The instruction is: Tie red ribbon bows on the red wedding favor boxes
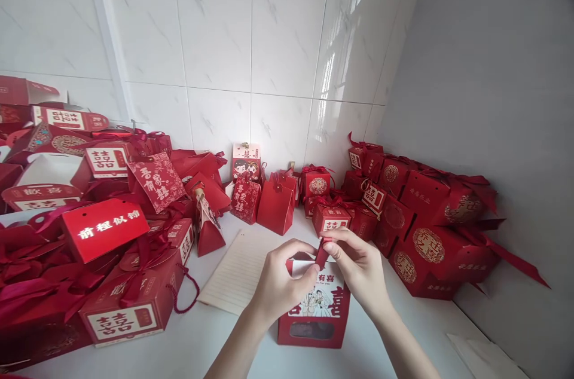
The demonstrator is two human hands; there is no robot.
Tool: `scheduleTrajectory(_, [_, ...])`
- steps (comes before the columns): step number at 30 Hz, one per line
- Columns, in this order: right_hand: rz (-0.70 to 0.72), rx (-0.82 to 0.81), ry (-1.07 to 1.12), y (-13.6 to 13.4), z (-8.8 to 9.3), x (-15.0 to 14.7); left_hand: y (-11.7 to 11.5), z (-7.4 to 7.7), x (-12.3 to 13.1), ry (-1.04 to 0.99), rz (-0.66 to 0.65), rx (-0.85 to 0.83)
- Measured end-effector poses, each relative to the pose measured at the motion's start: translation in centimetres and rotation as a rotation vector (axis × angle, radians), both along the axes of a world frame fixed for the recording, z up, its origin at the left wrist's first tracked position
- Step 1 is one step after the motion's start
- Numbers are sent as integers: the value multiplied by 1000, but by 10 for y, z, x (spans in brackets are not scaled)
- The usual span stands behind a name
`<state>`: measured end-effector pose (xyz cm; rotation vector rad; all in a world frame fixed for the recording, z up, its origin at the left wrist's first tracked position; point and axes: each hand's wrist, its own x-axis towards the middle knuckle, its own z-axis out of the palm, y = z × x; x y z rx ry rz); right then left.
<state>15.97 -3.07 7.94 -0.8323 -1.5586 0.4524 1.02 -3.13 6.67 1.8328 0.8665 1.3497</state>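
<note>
A red and white gift box (311, 307) with a cartoon couple and a dark oval window stands upright on the white table, near its front. Above its top, a short length of dark red ribbon (321, 254) is pinched between both hands. My left hand (287, 271) closes on the ribbon's lower part with thumb and forefinger, beside the box's top left corner. My right hand (356, 265) grips the upper part, its thumb and fingers pressed together. The fingers partly hide the box's top edge and its printed characters.
A large heap of red gift boxes (130, 295) with ribbons fills the left side. More stacked red boxes (430, 241) line the right wall. Small boxes (277, 202) stand at the back by the tiles. A lined notebook (237, 271) lies left of the hands.
</note>
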Motion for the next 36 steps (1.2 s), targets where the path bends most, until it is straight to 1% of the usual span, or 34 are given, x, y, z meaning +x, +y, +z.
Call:
scheduleTrajectory(5, [-79, 73, -8, -5, -4, -1, -1, -1, 7, -21, 29, -51])
scheduleTrajectory(10, [-145, 115, -25, -9, -2, -6, 3, -1, 10, -11, 74, -42])
scheduleTrajectory(13, [-171, 122, 11, -10, -1, -11, 3, 0, 11, 7, 99, -46])
scheduleTrajectory(23, [-106, 136, 35, -12, -3, -9, 3, -4, 7, 105, 81, -13])
scheduleTrajectory(29, [-99, 234, -12, -13, -1, -9, 4, -7, 6, 141, 99, 61])
scheduleTrajectory(36, [-87, 176, 26, -14, -1, -8, 5, -10, 5, 182, 93, 92])
